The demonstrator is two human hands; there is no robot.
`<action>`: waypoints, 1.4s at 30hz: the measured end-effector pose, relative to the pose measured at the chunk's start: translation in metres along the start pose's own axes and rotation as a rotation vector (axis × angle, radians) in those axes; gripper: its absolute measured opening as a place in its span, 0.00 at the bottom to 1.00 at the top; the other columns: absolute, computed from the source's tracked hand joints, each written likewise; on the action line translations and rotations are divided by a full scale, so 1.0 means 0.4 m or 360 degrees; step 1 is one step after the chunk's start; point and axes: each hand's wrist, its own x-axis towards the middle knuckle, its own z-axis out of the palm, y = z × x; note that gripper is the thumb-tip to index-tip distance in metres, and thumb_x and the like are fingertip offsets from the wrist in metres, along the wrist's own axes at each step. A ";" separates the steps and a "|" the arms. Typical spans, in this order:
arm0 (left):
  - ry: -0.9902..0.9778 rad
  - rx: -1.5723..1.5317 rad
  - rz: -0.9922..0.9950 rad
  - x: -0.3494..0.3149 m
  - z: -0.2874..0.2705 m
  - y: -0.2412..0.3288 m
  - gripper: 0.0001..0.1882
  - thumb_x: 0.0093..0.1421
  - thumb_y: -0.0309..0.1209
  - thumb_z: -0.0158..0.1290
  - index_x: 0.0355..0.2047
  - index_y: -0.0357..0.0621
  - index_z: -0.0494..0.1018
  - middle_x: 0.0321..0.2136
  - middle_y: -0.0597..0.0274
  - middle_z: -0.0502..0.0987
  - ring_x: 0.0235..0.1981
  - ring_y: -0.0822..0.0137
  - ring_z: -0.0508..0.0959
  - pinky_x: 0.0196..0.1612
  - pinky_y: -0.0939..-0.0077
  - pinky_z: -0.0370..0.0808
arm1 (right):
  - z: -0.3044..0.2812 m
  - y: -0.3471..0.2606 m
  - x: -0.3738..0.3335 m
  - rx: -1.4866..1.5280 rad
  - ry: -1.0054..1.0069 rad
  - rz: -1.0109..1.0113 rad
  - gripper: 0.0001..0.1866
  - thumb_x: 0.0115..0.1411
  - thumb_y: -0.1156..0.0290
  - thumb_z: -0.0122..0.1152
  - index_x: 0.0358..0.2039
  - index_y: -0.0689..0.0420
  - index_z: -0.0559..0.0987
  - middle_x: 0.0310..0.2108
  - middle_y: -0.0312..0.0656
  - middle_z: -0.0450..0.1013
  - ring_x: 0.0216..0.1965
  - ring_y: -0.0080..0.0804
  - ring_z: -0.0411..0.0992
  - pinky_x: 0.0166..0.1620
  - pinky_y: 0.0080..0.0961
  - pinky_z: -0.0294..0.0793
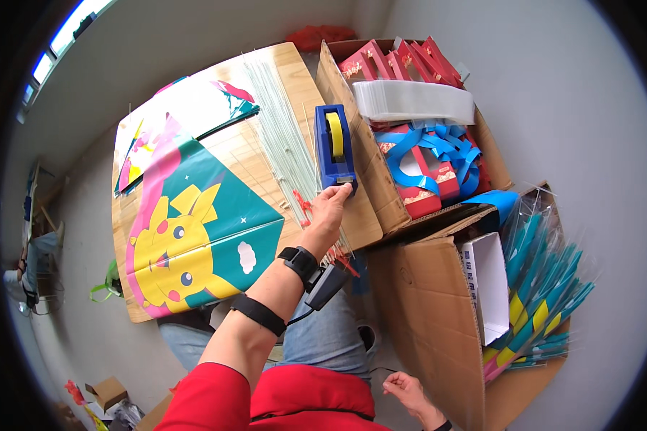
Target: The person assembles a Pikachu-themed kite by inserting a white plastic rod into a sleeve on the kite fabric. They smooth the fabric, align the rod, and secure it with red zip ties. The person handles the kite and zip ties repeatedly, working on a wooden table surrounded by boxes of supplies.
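A: Starting at the left hand (325,214)?
B: Touching the cutter end of the blue tape dispenser (323,136); clamped on tape (334,136) or not, impossible to make out.
A: And the right hand (410,394)?
B: Held low, well apart from the table (226,154), loosely curled around no visible object; pinched together or not, hard to say.
A: Just past the left hand?
B: Long pale sticks (273,122), bundled beside the dispenser. Farther left, a printed sheet (244,201) with a yellow cartoon figure, spread flat on the wood.
A: How far along?
B: Probably early with this sheet: laid out, but without any tape visible on it. Across it, a pale line, perhaps a crease. Beyond, more sheets (187,108), seemingly left to do.
A: Any finished?
B: Possibly: bagged bundles (546,287) in matching colours, leaning in the lower box (424,302). In the upper box (370,165), blue ribbon (449,169).
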 end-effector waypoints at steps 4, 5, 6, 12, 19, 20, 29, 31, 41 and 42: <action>-0.0067 -0.0050 -0.0126 -0.051 0.007 0.039 0.10 0.55 0.37 0.57 0.27 0.43 0.74 0.24 0.76 0.70 0.29 0.81 0.64 0.33 0.84 0.60 | -0.015 0.014 0.017 -0.0117 0.0010 0.0016 0.07 0.55 0.75 0.59 0.34 0.63 0.73 0.28 0.36 0.72 0.29 0.20 0.71 0.36 0.15 0.71; -0.0083 -0.0052 -0.0068 -0.054 0.004 0.031 0.10 0.55 0.37 0.57 0.26 0.43 0.74 0.23 0.76 0.69 0.28 0.81 0.64 0.32 0.84 0.60 | -0.019 0.017 0.020 -0.0127 0.0014 0.0022 0.07 0.55 0.75 0.59 0.33 0.63 0.73 0.28 0.36 0.72 0.29 0.20 0.71 0.36 0.15 0.71; -0.0095 -0.0056 -0.0004 -0.053 -0.001 0.020 0.11 0.55 0.37 0.57 0.26 0.43 0.73 0.23 0.76 0.69 0.27 0.81 0.64 0.31 0.83 0.61 | -0.023 0.021 0.023 -0.0123 0.0010 0.0019 0.07 0.55 0.75 0.59 0.33 0.63 0.73 0.28 0.36 0.72 0.29 0.19 0.71 0.36 0.15 0.71; 0.0141 0.0292 0.0155 -0.024 -0.003 -0.017 0.12 0.54 0.38 0.57 0.26 0.42 0.74 0.21 0.73 0.70 0.24 0.78 0.65 0.29 0.79 0.63 | -0.030 0.035 0.033 -0.0126 0.0025 -0.0031 0.07 0.56 0.74 0.59 0.33 0.63 0.73 0.27 0.35 0.72 0.29 0.19 0.71 0.35 0.14 0.71; 0.0583 0.0766 0.0221 0.000 0.045 -0.008 0.13 0.50 0.38 0.56 0.26 0.39 0.76 0.20 0.59 0.76 0.24 0.69 0.74 0.31 0.73 0.70 | -0.006 0.027 0.058 -0.0190 0.0068 -0.0098 0.08 0.56 0.73 0.59 0.33 0.63 0.73 0.28 0.36 0.73 0.29 0.19 0.71 0.35 0.15 0.71; 0.0603 0.0766 0.0242 0.002 0.052 -0.009 0.13 0.49 0.38 0.55 0.26 0.38 0.76 0.21 0.56 0.77 0.25 0.65 0.75 0.33 0.71 0.71 | -0.008 0.038 0.063 -0.0177 0.0052 -0.0131 0.08 0.56 0.73 0.59 0.33 0.63 0.73 0.27 0.36 0.73 0.29 0.19 0.71 0.35 0.15 0.71; 0.0336 0.0534 0.0680 -0.039 0.004 -0.013 0.12 0.51 0.37 0.57 0.22 0.39 0.75 0.23 0.59 0.75 0.26 0.69 0.74 0.32 0.75 0.70 | -0.022 0.054 0.009 -0.0144 0.0128 -0.0227 0.06 0.54 0.76 0.60 0.32 0.63 0.73 0.26 0.36 0.72 0.28 0.19 0.71 0.35 0.15 0.71; 0.0258 0.0291 0.1002 -0.055 -0.010 0.047 0.08 0.54 0.32 0.57 0.25 0.39 0.75 0.23 0.66 0.73 0.25 0.76 0.71 0.30 0.81 0.67 | -0.035 0.018 0.003 -0.0057 0.0158 -0.0248 0.06 0.55 0.77 0.59 0.32 0.62 0.72 0.26 0.35 0.72 0.27 0.19 0.71 0.34 0.14 0.71; 0.1025 0.0496 0.2116 -0.329 -0.492 0.525 0.06 0.57 0.27 0.54 0.32 0.39 0.78 0.25 0.63 0.78 0.28 0.76 0.76 0.34 0.82 0.72 | 0.102 -0.402 0.030 -0.0519 -0.0339 -0.0631 0.07 0.55 0.79 0.58 0.33 0.61 0.71 0.28 0.32 0.67 0.30 0.16 0.65 0.35 0.13 0.67; 0.1121 0.0317 0.2087 -0.368 -0.546 0.545 0.07 0.58 0.28 0.54 0.33 0.39 0.78 0.25 0.62 0.78 0.29 0.73 0.77 0.38 0.79 0.75 | 0.151 -0.436 0.030 -0.0542 -0.0417 -0.0675 0.05 0.55 0.78 0.58 0.32 0.60 0.71 0.29 0.31 0.67 0.31 0.15 0.65 0.36 0.13 0.66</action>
